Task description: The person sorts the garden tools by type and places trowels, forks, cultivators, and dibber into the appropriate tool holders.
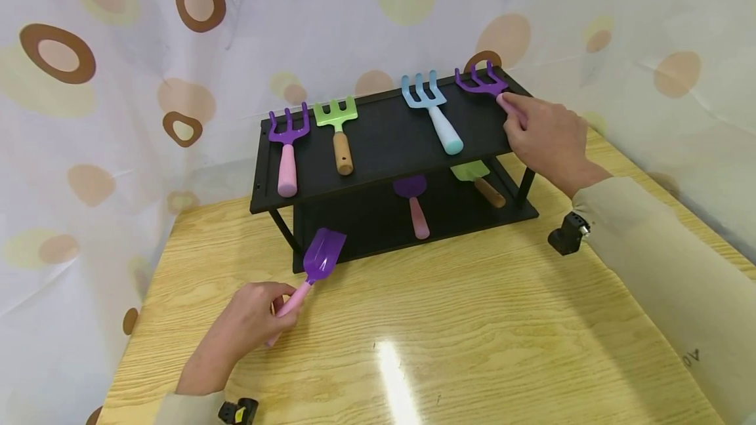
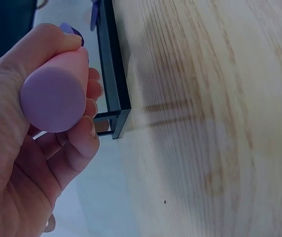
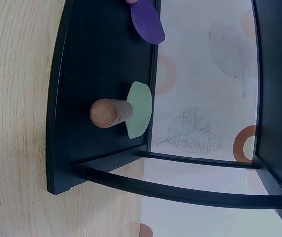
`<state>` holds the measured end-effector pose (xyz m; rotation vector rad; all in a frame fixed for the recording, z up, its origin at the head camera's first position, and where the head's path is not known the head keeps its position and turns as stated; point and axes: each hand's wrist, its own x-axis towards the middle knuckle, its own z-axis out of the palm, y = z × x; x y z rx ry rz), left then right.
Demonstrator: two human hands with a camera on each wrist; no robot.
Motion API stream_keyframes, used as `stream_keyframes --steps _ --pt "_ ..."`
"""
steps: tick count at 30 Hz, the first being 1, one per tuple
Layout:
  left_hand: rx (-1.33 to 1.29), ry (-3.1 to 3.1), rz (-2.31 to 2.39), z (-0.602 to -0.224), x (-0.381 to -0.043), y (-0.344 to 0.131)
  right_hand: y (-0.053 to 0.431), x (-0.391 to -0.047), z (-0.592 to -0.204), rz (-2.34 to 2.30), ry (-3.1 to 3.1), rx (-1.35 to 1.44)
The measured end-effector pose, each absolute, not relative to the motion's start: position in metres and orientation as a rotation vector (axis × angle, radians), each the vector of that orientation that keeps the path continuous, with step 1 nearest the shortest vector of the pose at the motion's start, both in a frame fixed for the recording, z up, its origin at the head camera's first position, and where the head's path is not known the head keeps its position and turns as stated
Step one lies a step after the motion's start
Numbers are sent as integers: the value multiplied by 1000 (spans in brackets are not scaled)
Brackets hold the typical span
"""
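My left hand (image 1: 248, 320) grips the pink handle of a hand trowel (image 1: 323, 256), whose purple scoop points toward the lower left corner of a black two-tier rack (image 1: 378, 140). In the left wrist view the rounded handle end (image 2: 53, 99) faces the camera, with fingers curled round it. Over at the rack's top right corner, my right hand (image 1: 549, 140) holds the pink handle of a purple hand rake (image 1: 487, 88), its tines lying toward the back edge. Only a sliver of that hand shows at the right wrist view's edge.
Along the top tier lie another purple rake (image 1: 287, 169), a green rake (image 1: 341, 149) and a blue rake (image 1: 443, 128). A purple trowel (image 1: 418, 215) and a green trowel (image 1: 487, 191) rest on the lower tier. A patterned curtain (image 1: 236, 64) hangs behind the wooden table (image 1: 472, 307).
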<state>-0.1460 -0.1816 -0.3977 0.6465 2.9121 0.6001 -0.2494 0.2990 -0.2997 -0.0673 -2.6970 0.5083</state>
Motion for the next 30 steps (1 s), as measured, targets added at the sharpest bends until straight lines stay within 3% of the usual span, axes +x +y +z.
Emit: stream_keyframes --steps 16,30 --pt "675 2956 621 -395 -149 -177 297 -250 -296 499 -2719 -87" --pt "455 3019 597 -400 -164 -145 298 -252 -299 501 -2701 -83"
